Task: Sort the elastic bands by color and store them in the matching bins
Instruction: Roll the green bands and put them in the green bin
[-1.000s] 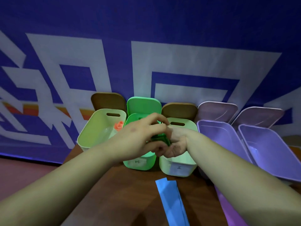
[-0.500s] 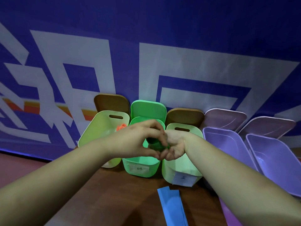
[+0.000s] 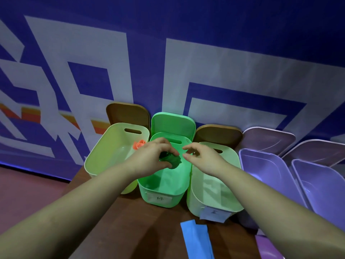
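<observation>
My left hand [image 3: 151,157] grips a rolled dark green elastic band [image 3: 170,160] above the open bright green bin [image 3: 164,193]. My right hand [image 3: 202,158] hovers just to the right of the roll, fingers loosely curled and holding nothing, over the gap between the green bin and the pale green bin [image 3: 211,195]. An orange rolled band [image 3: 139,144] lies in the yellow-green bin [image 3: 104,152] at the left. A blue band [image 3: 197,240] lies flat on the brown table [image 3: 130,230] near me, and a purple band [image 3: 267,248] shows at the bottom right.
Two purple bins [image 3: 265,169] [image 3: 321,187] stand at the right. Lids lean behind the bins against a blue and white wall banner [image 3: 168,62]. The table's left edge runs beside the yellow-green bin, with reddish floor [image 3: 28,187] beyond.
My right hand has let go of the green roll and drawn a little to the right. My left hand keeps the roll over the green bin.
</observation>
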A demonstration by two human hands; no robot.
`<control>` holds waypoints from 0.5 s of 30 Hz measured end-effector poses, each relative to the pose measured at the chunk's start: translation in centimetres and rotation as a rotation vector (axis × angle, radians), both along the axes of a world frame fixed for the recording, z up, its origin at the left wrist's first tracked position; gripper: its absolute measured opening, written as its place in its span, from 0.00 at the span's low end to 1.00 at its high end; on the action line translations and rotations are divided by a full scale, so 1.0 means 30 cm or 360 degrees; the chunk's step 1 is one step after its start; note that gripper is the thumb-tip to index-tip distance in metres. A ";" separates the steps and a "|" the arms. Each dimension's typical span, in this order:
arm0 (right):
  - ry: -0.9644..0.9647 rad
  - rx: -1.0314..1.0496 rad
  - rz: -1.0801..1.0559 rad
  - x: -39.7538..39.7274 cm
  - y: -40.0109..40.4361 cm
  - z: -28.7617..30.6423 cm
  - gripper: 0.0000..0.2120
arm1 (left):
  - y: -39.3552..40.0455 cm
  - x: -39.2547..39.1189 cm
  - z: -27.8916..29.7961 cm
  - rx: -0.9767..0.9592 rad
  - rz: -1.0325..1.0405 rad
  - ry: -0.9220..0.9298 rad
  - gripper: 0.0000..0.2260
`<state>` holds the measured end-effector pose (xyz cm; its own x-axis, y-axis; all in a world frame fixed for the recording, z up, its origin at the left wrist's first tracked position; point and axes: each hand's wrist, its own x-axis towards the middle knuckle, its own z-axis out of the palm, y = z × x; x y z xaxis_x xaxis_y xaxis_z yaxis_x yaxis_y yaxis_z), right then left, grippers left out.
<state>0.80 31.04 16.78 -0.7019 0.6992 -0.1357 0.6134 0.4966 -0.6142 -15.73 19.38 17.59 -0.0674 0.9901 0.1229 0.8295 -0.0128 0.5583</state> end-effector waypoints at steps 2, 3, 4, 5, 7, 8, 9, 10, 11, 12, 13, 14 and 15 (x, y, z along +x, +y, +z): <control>-0.0165 0.0284 0.0130 0.016 0.029 -0.028 0.22 | 0.043 -0.006 -0.046 -0.0047 0.0094 0.0040 0.16; -0.0221 0.0365 0.0178 0.020 0.043 -0.046 0.25 | 0.068 -0.007 -0.070 -0.0075 0.0137 0.0024 0.17; -0.0272 0.0418 0.0205 0.024 0.056 -0.066 0.27 | 0.091 -0.008 -0.094 -0.0112 0.0172 -0.0015 0.18; -0.0320 0.0459 0.0220 0.025 0.070 -0.085 0.28 | 0.116 -0.006 -0.117 -0.0148 0.0195 -0.0055 0.19; -0.0403 0.0489 0.0228 0.027 0.094 -0.118 0.32 | 0.170 -0.002 -0.167 -0.0209 0.0218 -0.0093 0.20; -0.0436 0.0483 0.0231 0.029 0.104 -0.133 0.33 | 0.198 0.000 -0.192 -0.0230 0.0224 -0.0101 0.21; -0.0469 0.0480 0.0240 0.030 0.115 -0.145 0.34 | 0.226 0.004 -0.217 -0.0246 0.0234 -0.0110 0.21; -0.0498 0.0480 0.0253 0.032 0.125 -0.157 0.35 | 0.253 0.006 -0.242 -0.0264 0.0251 -0.0117 0.21; -0.0518 0.0482 0.0267 0.033 0.135 -0.167 0.36 | 0.279 0.008 -0.268 -0.0282 0.0269 -0.0119 0.21; -0.0531 0.0478 0.0279 0.033 0.145 -0.177 0.37 | 0.306 0.009 -0.292 -0.0304 0.0286 -0.0115 0.21; -0.0535 0.0471 0.0292 0.032 0.155 -0.184 0.38 | 0.330 0.009 -0.315 -0.0322 0.0301 -0.0103 0.21; -0.0535 0.0460 0.0306 0.032 0.164 -0.189 0.39 | 0.353 0.008 -0.337 -0.0342 0.0315 -0.0095 0.22; -0.0536 0.0448 0.0320 0.031 0.174 -0.192 0.41 | 0.374 0.008 -0.356 -0.0361 0.0326 -0.0087 0.22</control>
